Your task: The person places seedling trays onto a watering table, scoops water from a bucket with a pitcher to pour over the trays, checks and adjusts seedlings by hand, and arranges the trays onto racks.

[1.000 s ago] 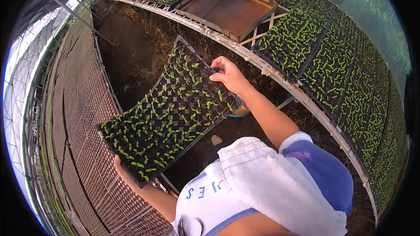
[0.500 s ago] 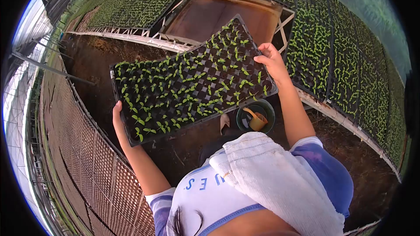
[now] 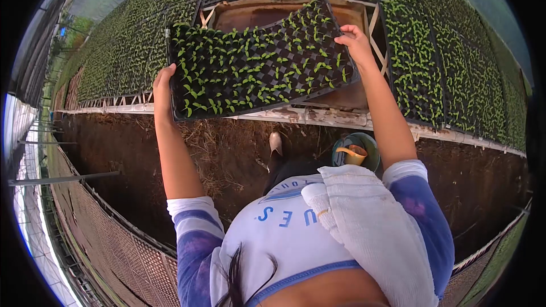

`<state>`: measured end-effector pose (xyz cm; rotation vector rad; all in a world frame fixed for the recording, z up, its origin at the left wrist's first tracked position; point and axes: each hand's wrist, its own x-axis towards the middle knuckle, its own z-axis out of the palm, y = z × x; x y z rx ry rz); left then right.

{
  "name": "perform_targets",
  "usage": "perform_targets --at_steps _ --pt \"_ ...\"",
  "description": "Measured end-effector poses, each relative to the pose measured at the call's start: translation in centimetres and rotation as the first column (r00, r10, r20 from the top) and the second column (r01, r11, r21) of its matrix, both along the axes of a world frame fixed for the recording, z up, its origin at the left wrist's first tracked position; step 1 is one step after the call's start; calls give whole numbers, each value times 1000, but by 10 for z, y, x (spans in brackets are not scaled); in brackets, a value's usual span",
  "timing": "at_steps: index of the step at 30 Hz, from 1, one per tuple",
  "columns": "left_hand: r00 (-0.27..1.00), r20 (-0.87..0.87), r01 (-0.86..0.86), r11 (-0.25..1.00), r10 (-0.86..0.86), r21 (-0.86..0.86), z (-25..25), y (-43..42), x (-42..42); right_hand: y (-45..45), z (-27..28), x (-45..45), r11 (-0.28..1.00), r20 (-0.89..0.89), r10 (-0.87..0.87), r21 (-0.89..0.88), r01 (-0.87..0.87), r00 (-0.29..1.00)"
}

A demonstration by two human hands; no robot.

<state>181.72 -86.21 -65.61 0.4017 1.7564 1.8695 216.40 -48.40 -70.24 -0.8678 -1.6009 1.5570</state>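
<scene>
Between my two hands hangs a black seedling tray (image 3: 259, 65), its cells filled with dark soil and small green seedlings. My left hand (image 3: 164, 82) grips its left short edge, the thumb showing at the rim and the other fingers hidden under it. On the right short edge, my right hand (image 3: 357, 45) is closed with thumb and fingers at the rim. The tray sags in the middle, its right end raised higher. It is held over the front part of a brown shallow basin (image 3: 256, 18) set in the bench, covering much of it.
More seedling trays (image 3: 412, 62) cover the bench on both sides and behind the basin. A white bench rail (image 3: 318, 116) runs along the front. On the soil floor stands a dark bucket (image 3: 371, 150) with a yellow dipper (image 3: 354, 155). A white towel (image 3: 369, 222) hangs over my chest.
My hands have carried the seedling tray forward, from above the walkway to over the basin and rail. My view has turned to face the bench more squarely. Both hands keep their hold.
</scene>
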Motion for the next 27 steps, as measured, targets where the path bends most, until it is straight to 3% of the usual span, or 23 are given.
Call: perform_targets --at_steps 5,7,12,14,16,19,20,22,24,26,27 --pt "1000 -1 -19 1000 19 -17 -16 13 -18 16 2 -8 999 85 -14 -29 17 996" --pt "994 109 35 999 -32 -26 -18 9 -5 15 -10 5 996 155 -79 41 73 985" --pt "981 165 120 990 -107 -77 -96 37 -63 57 -46 35 996 300 -87 34 80 950" --pt "950 303 123 980 -71 -156 -84 28 -50 43 -26 48 991 403 -77 -71 114 912" --pt "923 378 164 963 -74 -212 -106 15 -54 52 -47 68 968 469 -63 -185 168 881" --pt "974 226 108 907 -14 -408 -169 -1 -67 55 -71 94 910 508 -11 -351 219 861" --pt "973 229 106 905 -10 -412 -161 1 -61 57 -80 99 889 483 16 -408 209 876" --pt "999 31 -16 804 43 -595 -147 7 -48 57 -90 90 908 525 1 -358 220 851" --pt "1000 1 -11 818 15 -575 -186 10 -75 36 -68 69 942 537 -32 -266 205 843" --pt "975 -221 -141 762 -3 -632 -201 13 -82 25 -56 65 929 543 -42 -288 233 839" --pt "977 -211 -155 778 29 -609 -209 13 -85 25 -55 69 950 538 -17 -254 181 843"
